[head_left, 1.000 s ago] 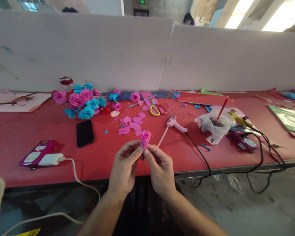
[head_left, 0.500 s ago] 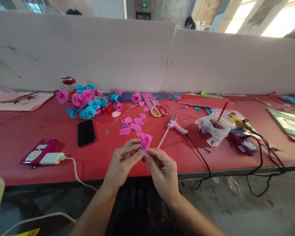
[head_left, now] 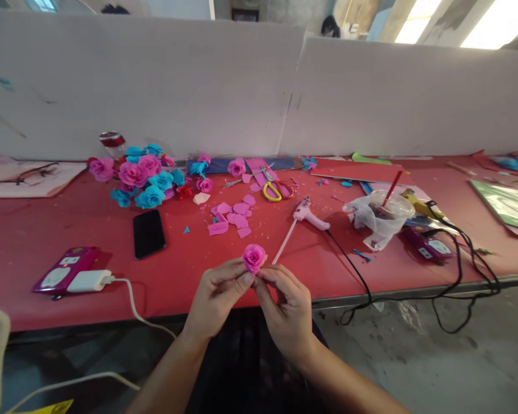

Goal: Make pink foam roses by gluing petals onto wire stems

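Both hands pinch a small pink paper rose [head_left: 254,256] just above the near edge of the red table [head_left: 47,241]. My left hand [head_left: 216,299] grips its base from the left, and my right hand [head_left: 287,310] grips it from the right. The bloom faces up toward the camera. Loose pink petals [head_left: 233,217] lie on the table just beyond the rose. A pink-handled glue gun [head_left: 307,216] rests to the right of them, its glue stick pointing toward my hands.
A pile of pink and blue paper roses [head_left: 142,175] sits at the back left. A black phone [head_left: 148,233], purple power strip [head_left: 64,271] with white charger, yellow-handled scissors [head_left: 273,190], a bagged plastic cup [head_left: 382,215] and black cables [head_left: 457,270] are spread around.
The rose has tipped so that its bloom now faces the camera, and both hands have dropped slightly toward the table edge.
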`<state>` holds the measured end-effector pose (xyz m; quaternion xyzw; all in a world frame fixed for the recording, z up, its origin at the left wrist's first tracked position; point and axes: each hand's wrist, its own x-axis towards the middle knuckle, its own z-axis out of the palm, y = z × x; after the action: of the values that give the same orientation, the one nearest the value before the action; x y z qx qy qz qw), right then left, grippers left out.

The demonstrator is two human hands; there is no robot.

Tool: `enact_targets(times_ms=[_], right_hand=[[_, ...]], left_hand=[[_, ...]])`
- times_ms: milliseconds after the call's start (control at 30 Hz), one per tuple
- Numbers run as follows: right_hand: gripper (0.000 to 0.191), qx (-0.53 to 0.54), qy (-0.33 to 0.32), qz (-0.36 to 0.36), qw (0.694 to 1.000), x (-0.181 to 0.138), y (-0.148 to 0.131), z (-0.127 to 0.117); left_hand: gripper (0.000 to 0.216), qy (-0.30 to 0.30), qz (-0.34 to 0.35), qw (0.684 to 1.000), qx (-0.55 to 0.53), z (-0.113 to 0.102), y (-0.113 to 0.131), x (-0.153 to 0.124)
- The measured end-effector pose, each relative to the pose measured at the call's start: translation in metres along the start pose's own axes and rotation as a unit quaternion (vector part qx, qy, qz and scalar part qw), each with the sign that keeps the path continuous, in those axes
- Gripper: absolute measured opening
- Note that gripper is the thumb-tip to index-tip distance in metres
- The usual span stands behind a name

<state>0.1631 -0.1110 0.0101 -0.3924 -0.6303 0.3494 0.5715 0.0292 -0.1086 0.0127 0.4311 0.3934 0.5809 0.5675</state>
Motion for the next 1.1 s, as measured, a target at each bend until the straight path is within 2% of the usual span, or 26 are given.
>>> enact_targets(times_ms=[200, 300, 433, 567, 700, 800, 933, 1100], right_hand=[[0.024, 0.005, 0.009, -0.005, 1.000, 0.002, -0.003, 0.005], [0.020, 0.005, 0.012, 0.012, 1.000, 0.002, -0.003, 0.005], [0.013, 0.049, 0.011, 0.072, 0.996, 0.004, -0.001, 0.006], [0.009, 0.096, 0.021, 0.122, 0.988, 0.007, -0.003, 0.007], [0.008, 0.152, 0.025, 0.187, 0.970, 0.010, -0.004, 0.007], [0.013, 0.174, 0.033, 0.231, 0.957, 0.014, 0.006, 0.008], [0.017, 0.154, 0.062, 0.250, 0.954, 0.023, 0.026, 0.011], [0.020, 0.084, 0.039, 0.256, 0.962, 0.031, 0.043, 0.018]], left_hand=[[0.019, 0.047, 0.009, 0.998, 0.033, 0.005, 0.002, -0.005], [0.018, 0.058, -0.022, 0.998, 0.011, 0.011, 0.001, -0.001], [0.019, 0.042, -0.088, 0.993, -0.060, 0.015, 0.002, 0.008], [0.023, 0.012, -0.118, 0.987, -0.112, 0.009, 0.004, 0.008], [0.020, 0.052, -0.124, 0.982, -0.134, 0.008, 0.001, 0.004], [0.021, 0.083, -0.120, 0.981, -0.125, 0.013, -0.010, 0.003], [0.033, 0.090, -0.097, 0.988, -0.079, 0.019, -0.024, 0.007], [0.034, 0.100, -0.110, 0.988, -0.050, 0.017, -0.029, 0.017]])
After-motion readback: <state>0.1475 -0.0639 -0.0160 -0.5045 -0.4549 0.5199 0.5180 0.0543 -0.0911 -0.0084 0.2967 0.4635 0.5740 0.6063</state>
